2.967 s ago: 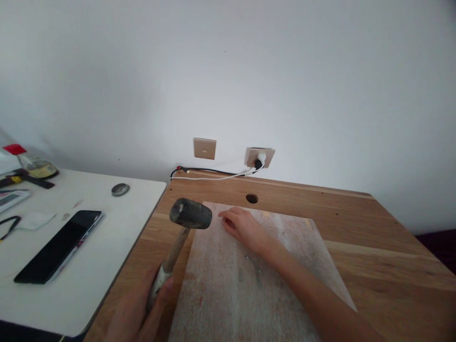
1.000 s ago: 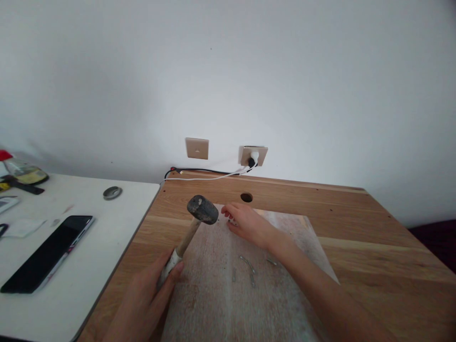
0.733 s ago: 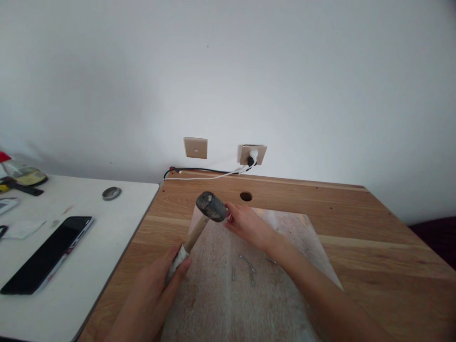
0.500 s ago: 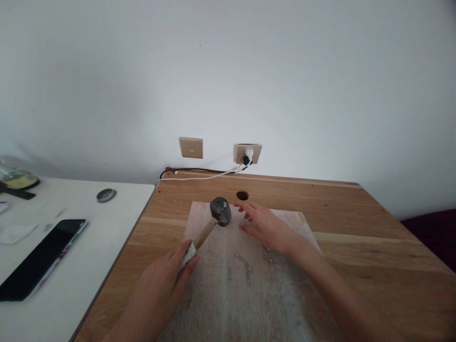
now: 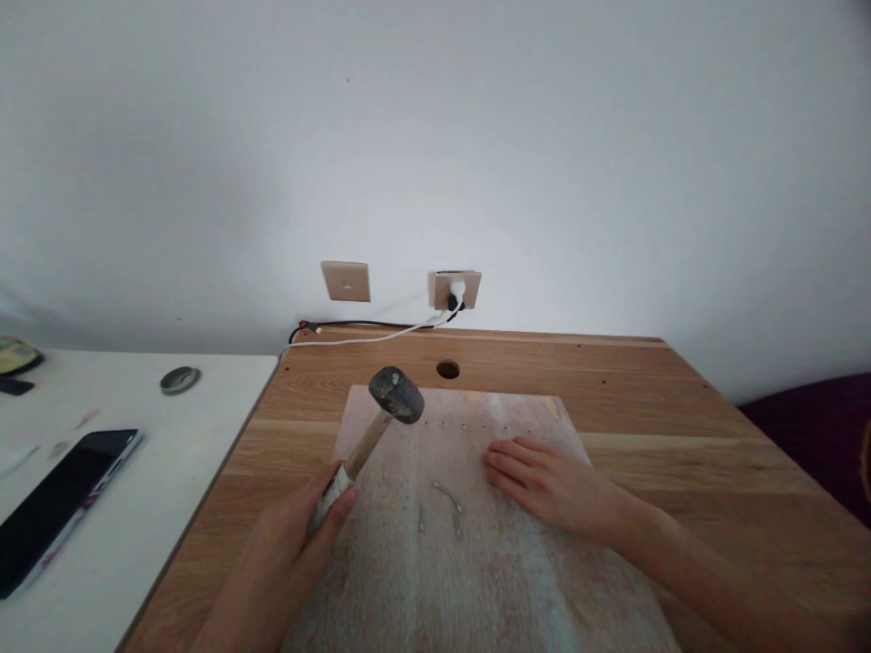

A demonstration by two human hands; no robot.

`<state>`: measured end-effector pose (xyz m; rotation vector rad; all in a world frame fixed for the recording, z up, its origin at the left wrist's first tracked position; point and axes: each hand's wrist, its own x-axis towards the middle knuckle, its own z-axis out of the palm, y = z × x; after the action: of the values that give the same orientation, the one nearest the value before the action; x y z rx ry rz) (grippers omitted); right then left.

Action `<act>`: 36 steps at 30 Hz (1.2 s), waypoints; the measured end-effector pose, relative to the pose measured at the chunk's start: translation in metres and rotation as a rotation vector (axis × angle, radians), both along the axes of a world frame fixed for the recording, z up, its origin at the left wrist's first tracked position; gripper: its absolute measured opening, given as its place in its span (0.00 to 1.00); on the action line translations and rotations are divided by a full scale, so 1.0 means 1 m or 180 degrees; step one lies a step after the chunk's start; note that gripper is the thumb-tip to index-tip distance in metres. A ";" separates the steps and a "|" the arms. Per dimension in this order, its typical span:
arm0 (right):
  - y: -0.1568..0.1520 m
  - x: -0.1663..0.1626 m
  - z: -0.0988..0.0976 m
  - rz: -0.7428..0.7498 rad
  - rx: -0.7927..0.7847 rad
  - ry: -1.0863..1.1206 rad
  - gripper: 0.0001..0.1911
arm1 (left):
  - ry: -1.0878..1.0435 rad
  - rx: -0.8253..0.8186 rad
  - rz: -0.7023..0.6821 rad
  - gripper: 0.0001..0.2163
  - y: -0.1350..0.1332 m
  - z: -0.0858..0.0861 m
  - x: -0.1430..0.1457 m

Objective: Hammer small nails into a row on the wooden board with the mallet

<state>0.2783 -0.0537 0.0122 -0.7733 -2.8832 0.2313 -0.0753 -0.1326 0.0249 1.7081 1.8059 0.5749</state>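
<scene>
My left hand [image 5: 289, 553] grips the wooden handle of a hammer [image 5: 381, 413], whose dark head is raised over the far left part of a pale worn board [image 5: 476, 562]. The board lies flat on a wooden desk [image 5: 680, 426]. My right hand [image 5: 551, 481] rests flat on the board, fingers spread, holding nothing. A few loose bent nails [image 5: 445, 503] lie on the board between my hands. A row of small nail heads [image 5: 463, 424] shows near the board's far edge.
A round cable hole [image 5: 447, 370] sits in the desk behind the board. A wall socket with plugs [image 5: 454, 290] and cables [image 5: 360, 334] are at the back. A white table [image 5: 102, 508] on the left carries a dark phone [image 5: 58, 503] and a small round lid [image 5: 180, 379].
My right hand left the nail at the board's far edge and moved right and nearer, flattening on the board. The hammer struck down there and rose again. The view shifted right.
</scene>
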 end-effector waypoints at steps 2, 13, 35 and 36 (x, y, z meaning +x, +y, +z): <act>0.005 0.002 -0.002 -0.0059 -0.0138 0.0117 0.14 | -0.0043 0.0093 0.0066 0.22 -0.001 -0.001 -0.001; 0.050 -0.071 -0.023 -0.1288 -0.1002 0.1565 0.09 | -0.0201 0.0070 0.0252 0.21 -0.014 0.005 -0.005; 0.049 -0.084 -0.024 -0.1371 -0.0888 0.1355 0.21 | 0.0029 0.0151 -0.0130 0.22 -0.001 -0.005 0.012; 0.048 -0.079 -0.020 -0.1376 -0.0882 0.1331 0.21 | 0.0123 0.0066 -0.0218 0.23 0.001 -0.004 0.015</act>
<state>0.1996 -0.0057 -0.0079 -1.2037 -2.2564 0.6561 -0.0604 -0.1320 0.0207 1.7992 1.7661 0.5369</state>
